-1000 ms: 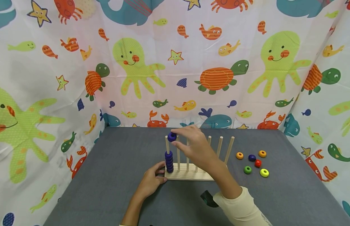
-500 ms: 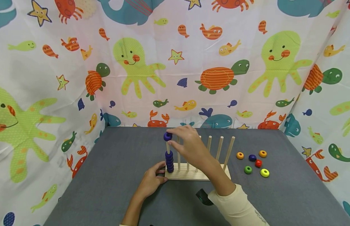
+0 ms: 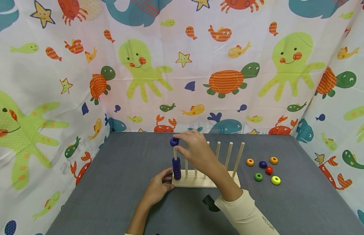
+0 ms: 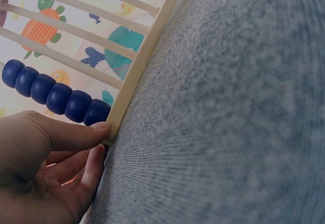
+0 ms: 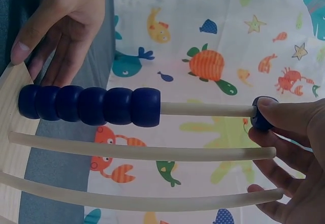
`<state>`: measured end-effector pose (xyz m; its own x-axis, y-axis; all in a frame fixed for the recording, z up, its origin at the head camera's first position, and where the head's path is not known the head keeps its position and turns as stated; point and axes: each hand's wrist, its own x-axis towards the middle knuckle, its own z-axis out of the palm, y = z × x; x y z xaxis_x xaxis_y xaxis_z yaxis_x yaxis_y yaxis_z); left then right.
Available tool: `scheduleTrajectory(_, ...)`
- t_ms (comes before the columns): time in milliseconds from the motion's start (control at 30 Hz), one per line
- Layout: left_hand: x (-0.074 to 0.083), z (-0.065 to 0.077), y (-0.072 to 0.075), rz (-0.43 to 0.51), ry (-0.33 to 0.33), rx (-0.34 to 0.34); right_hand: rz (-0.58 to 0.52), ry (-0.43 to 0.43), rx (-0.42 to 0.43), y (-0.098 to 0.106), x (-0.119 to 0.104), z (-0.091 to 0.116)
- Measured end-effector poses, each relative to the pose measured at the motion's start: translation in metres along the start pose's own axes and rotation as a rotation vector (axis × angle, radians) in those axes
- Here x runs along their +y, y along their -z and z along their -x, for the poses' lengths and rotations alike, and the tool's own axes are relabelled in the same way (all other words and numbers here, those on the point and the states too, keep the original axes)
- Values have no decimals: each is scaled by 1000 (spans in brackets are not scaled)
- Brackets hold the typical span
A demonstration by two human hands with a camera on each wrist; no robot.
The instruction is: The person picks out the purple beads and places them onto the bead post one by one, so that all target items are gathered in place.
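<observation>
At the top of the leftmost peg, my right hand [image 3: 198, 151] pinches a dark blue bead [image 3: 174, 142] between thumb and fingers. In the right wrist view that bead [image 5: 261, 121] is right at the peg's tip. Several blue beads [image 5: 92, 105] sit stacked against each other at the bottom of the same peg. The pegs rise from a pale wooden base [image 3: 196, 180], which together form a bead stand. My left hand [image 3: 159, 185] grips the left end of this base; in the left wrist view the thumb [image 4: 96, 132] presses its corner. The other pegs carry no beads.
Right of the stand lie loose beads on the grey tabletop [image 3: 129, 163]: two orange, one blue [image 3: 262, 164], one red [image 3: 269, 170], one green [image 3: 258, 177] and one yellow [image 3: 275, 180]. A sea-animal curtain [image 3: 158, 75] hangs behind and at both sides.
My right hand has moved slightly left with the blue bead, from beside the leftmost peg to its top, then stayed there. The left hand has kept its grip on the base.
</observation>
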<state>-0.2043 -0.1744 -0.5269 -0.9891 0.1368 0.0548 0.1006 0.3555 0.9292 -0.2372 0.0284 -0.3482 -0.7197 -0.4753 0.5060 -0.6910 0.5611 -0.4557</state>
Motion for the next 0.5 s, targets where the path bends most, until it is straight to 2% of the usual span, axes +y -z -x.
scheduleTrajectory(300,2,2,-1,24,5,3,-29,4,-5,1,3,3)
scheduleTrajectory(500,2,2,-1,33,4,6,-83,1,28,7,4,8)
